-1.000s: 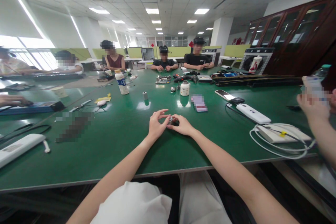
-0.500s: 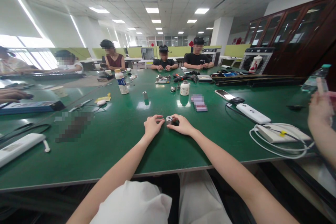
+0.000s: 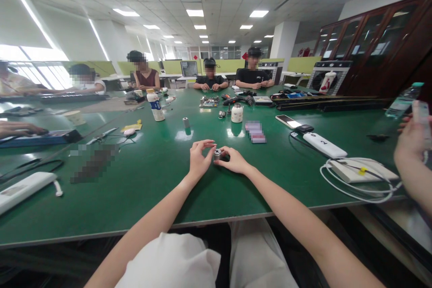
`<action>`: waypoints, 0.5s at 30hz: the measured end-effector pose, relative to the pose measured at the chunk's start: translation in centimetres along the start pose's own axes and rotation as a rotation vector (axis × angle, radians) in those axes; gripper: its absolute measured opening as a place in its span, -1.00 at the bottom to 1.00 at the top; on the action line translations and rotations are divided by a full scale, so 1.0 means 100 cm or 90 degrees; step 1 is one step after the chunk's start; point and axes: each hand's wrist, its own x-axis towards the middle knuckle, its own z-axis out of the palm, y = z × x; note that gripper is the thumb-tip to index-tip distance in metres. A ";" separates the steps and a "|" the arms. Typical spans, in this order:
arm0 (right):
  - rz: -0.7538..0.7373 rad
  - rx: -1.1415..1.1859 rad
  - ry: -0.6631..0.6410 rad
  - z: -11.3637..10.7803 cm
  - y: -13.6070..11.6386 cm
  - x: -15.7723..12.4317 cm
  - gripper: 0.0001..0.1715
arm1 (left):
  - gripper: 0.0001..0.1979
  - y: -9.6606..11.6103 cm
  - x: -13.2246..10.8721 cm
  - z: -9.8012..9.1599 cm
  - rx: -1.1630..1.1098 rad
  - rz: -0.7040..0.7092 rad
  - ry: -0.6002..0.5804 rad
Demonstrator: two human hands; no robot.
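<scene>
On the green table [image 3: 148,198] in front of me stands a small silver metal cylinder [image 3: 218,155], upright, with a dark recess in its top. My right hand [image 3: 235,160] grips it from the right, thumb in front and fingers behind. From the left, my left hand [image 3: 201,157] reaches to the cylinder's upper rim. Its thumb and fingertips come together there in a pinch; anything between them is too small to make out. Farther off, a second, narrower metal cylinder [image 3: 186,122] stands on the table.
Beyond are a white jar [image 3: 237,113], a drink bottle [image 3: 155,105], a circuit board [image 3: 209,101] and tools. On the right lie a phone [image 3: 288,121], a white power strip [image 3: 324,144], a coiled cable [image 3: 357,193] and another person's hand [image 3: 412,137]. Several people sit around the table.
My left hand has moved right and up to the cylinder's rim, its fingertips drawing together. The right hand and cylinder stay put. The person's hand at the right has shifted slightly.
</scene>
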 end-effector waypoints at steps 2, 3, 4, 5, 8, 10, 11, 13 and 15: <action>0.000 0.003 0.002 0.000 0.000 0.000 -0.52 | -0.84 0.001 -0.001 0.001 -0.012 0.006 -0.030; 0.000 0.004 0.003 0.000 0.000 0.000 -0.53 | -0.83 0.001 -0.002 0.001 -0.014 0.003 -0.040; 0.001 0.005 0.004 0.000 0.000 0.000 -0.53 | -0.82 0.000 -0.002 0.001 -0.014 -0.003 -0.046; 0.002 0.005 0.006 0.000 -0.001 0.000 -0.52 | -0.80 -0.001 -0.002 0.002 -0.013 -0.008 -0.049; -0.001 0.002 0.006 0.000 -0.001 0.000 -0.51 | -0.78 -0.001 -0.002 0.001 -0.019 -0.017 -0.052; -0.003 -0.001 0.006 0.000 -0.002 0.000 -0.51 | -0.79 0.000 -0.002 0.001 -0.029 -0.020 -0.046; -0.003 -0.002 0.007 0.000 -0.002 0.000 -0.52 | -0.79 0.000 -0.002 0.001 -0.031 -0.021 -0.042; -0.003 -0.005 0.010 0.000 -0.001 0.000 -0.52 | -0.79 0.002 -0.002 0.001 -0.028 -0.023 -0.042; -0.005 -0.004 0.011 0.001 -0.001 0.000 -0.53 | -0.80 0.002 -0.002 0.001 -0.017 -0.022 -0.052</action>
